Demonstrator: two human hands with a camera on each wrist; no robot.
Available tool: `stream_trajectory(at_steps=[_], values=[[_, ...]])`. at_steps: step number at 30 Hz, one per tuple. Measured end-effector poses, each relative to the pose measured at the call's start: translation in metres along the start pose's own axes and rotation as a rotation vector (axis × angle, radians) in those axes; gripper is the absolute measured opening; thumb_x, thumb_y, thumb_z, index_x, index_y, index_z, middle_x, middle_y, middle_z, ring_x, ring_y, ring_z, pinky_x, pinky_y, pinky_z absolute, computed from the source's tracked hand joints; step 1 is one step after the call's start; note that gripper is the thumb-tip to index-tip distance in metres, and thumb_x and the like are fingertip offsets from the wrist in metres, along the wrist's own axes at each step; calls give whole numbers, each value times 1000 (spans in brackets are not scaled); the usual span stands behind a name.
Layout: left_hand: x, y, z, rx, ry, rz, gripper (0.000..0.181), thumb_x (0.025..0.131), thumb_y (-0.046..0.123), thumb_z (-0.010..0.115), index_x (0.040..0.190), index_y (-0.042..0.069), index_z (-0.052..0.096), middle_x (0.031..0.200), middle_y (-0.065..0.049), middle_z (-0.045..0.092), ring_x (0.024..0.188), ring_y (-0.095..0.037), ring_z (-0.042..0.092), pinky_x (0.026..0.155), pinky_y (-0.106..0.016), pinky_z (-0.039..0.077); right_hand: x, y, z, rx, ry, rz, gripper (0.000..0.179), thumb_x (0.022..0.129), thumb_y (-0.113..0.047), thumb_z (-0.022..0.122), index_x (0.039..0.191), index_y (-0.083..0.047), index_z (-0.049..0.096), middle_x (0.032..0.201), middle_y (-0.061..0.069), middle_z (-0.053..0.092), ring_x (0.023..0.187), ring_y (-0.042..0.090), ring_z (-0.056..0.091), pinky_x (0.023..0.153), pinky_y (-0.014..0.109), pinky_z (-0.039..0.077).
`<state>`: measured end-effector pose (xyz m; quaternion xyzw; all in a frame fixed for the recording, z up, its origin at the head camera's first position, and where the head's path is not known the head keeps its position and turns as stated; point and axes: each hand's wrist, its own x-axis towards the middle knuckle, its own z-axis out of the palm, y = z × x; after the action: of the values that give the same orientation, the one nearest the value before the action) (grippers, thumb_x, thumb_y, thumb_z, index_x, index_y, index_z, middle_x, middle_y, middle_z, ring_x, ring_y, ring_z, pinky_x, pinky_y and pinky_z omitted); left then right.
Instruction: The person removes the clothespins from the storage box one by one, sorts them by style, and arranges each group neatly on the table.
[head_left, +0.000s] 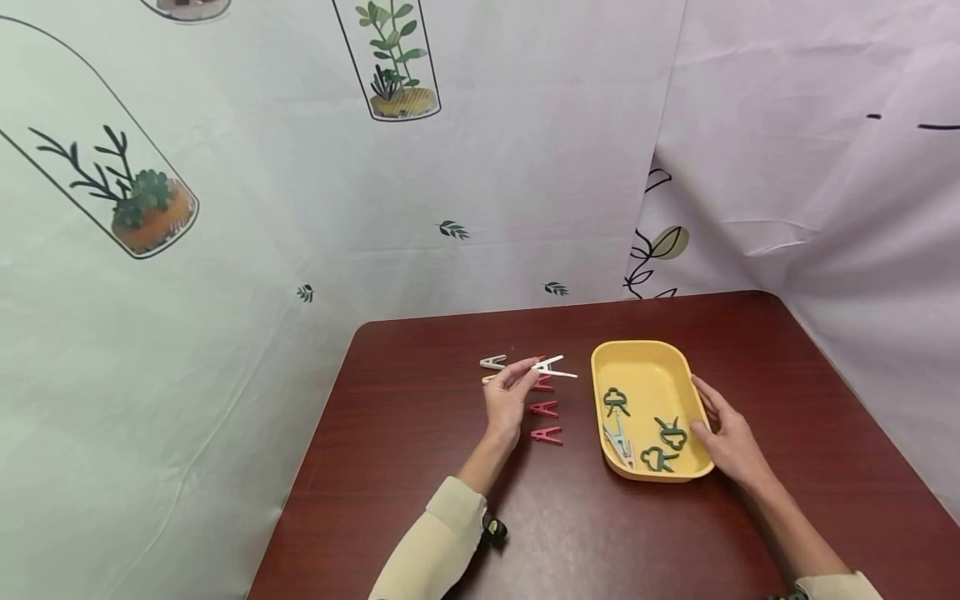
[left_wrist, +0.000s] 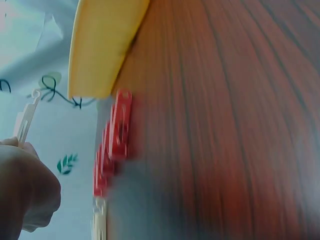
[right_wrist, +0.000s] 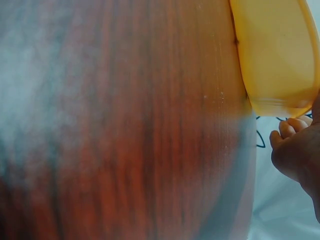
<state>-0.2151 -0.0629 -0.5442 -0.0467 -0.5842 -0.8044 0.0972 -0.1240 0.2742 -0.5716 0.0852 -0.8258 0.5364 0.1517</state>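
Between the thumb and fingertips of my left hand (head_left: 506, 407) is a white clothespin (head_left: 555, 367), held above the table left of a yellow tray (head_left: 647, 365). The left wrist view shows the same clothespin (left_wrist: 26, 121) pointing up from the fingers. My right hand (head_left: 733, 442) grips the tray's right rim, thumb at the edge and fingers along the outer side. Inside the tray lie several clips, among them green ones (head_left: 672, 434) and pale clothespins (head_left: 619, 443). Several red clothespins (head_left: 546, 436) form a column beside the left hand, partly hidden by it at the top.
A white clothespin (head_left: 492, 362) lies beyond the left hand, with a cream clothespin (head_left: 487, 379) partly covered by that hand. The dark red-brown table (head_left: 420, 375) ends at a hanging cloth (head_left: 525, 208) printed with plants, behind and at both sides.
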Motion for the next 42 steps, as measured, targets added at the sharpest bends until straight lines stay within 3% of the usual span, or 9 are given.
stream_trajectory(at_steps=[3, 8, 13, 19, 25, 42], values=[[2, 2, -15, 40, 25, -24, 25, 93, -1, 80, 117, -8, 77, 117, -24, 76, 101, -17, 76, 91, -32, 61, 0, 1, 0, 5, 1, 1, 73, 92, 20, 59, 160, 8, 36, 151, 42, 44, 120, -18, 47, 86, 2, 44], [6, 6, -35, 52, 65, -36, 27, 93, -2, 79, 118, -12, 75, 118, -28, 74, 99, -16, 76, 91, -34, 62, 1, 1, 0, 12, 0, -6, 73, 92, 21, 58, 160, 9, 35, 150, 43, 44, 120, -17, 48, 86, 2, 45], [10, 7, -52, 61, 105, -42, 29, 92, -7, 78, 118, -18, 71, 115, -30, 74, 95, -12, 75, 85, -24, 61, 0, 0, 0, 9, -7, -15, 72, 92, 20, 58, 160, 9, 35, 150, 43, 44, 121, -17, 49, 88, 2, 44], [9, 6, -67, 104, 148, -87, 31, 90, -7, 79, 119, -17, 71, 114, -30, 74, 87, -6, 73, 82, -19, 58, -1, -1, -1, 8, -15, -11, 72, 93, 18, 59, 161, 8, 35, 149, 44, 44, 120, -16, 49, 88, 2, 45], [6, 4, -79, 91, 175, -130, 27, 90, -9, 78, 115, -16, 73, 110, -27, 76, 86, -6, 73, 83, -22, 61, 0, 0, -1, 13, -16, -15, 72, 93, 19, 58, 160, 9, 35, 150, 44, 44, 121, -17, 48, 87, 2, 45], [5, -3, -94, 152, 131, -231, 27, 92, -10, 76, 118, -18, 71, 112, -28, 76, 86, -7, 73, 85, -25, 61, 0, -1, -1, 12, -15, -22, 72, 93, 17, 57, 160, 8, 35, 151, 43, 43, 121, -17, 49, 88, 3, 45]])
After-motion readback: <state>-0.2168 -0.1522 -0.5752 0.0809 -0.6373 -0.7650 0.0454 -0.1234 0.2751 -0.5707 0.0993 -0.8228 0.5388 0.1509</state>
